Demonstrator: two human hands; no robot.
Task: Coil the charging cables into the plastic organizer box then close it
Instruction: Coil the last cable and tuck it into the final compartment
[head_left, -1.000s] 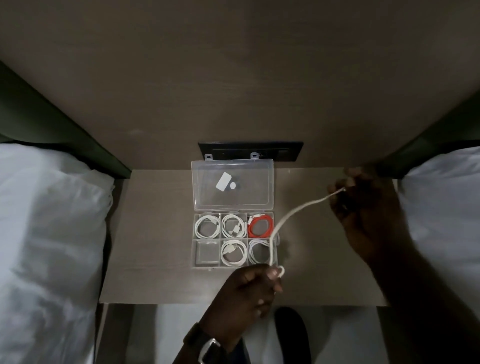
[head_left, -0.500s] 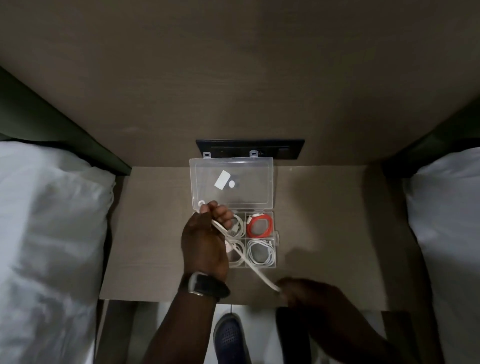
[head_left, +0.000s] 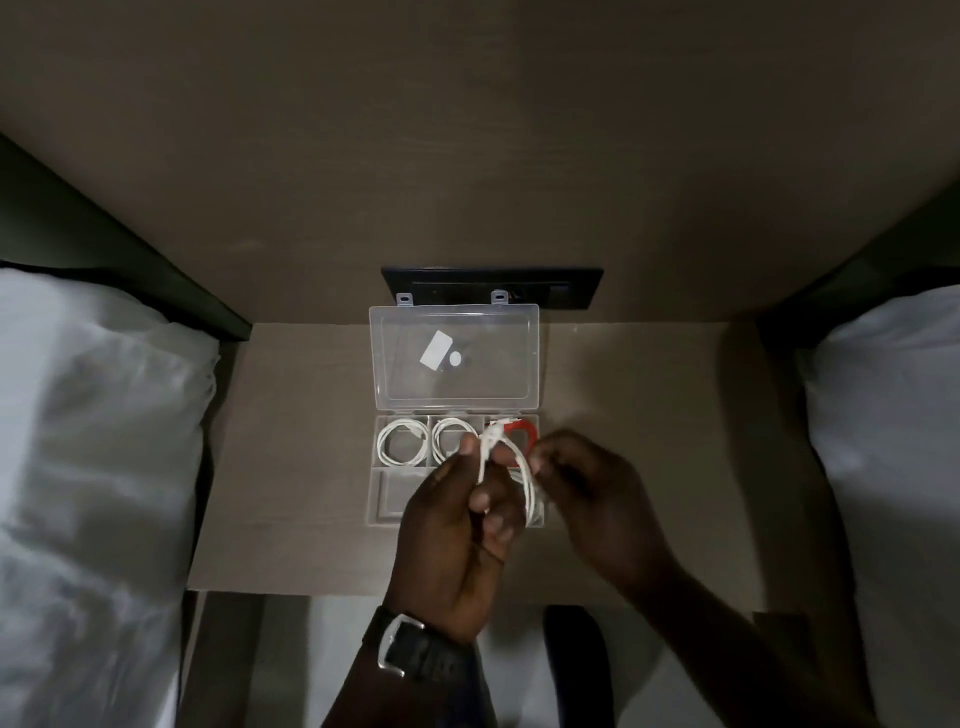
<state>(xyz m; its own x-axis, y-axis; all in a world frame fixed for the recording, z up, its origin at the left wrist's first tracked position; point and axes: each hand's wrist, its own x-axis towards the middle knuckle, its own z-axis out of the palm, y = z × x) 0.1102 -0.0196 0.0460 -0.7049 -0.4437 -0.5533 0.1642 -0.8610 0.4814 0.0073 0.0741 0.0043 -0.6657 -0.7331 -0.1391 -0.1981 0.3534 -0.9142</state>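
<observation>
A clear plastic organizer box (head_left: 375, 491) lies on the bedside table with its lid (head_left: 454, 358) swung back. Coiled white cables fill its back left (head_left: 400, 443) and back middle compartments; a red cable (head_left: 522, 432) shows in the back right one. The front left compartment holds no cable. My left hand (head_left: 457, 525) hovers over the box's front half and grips a white cable (head_left: 519, 473) gathered into loops. My right hand (head_left: 587, 488) pinches the same cable at its right side. Both hands hide the front middle and front right compartments.
The box rests on a narrow wood-grain table (head_left: 291, 467) between two beds with white bedding (head_left: 93, 467). A dark socket panel (head_left: 550, 291) sits in the wall just behind the lid. A dark shoe (head_left: 576, 660) shows below the table's front edge.
The cable, stretched between my hands before, is now gathered into loops. My left hand came back from the box's far left; my right hand rose from the table's front edge to meet it.
</observation>
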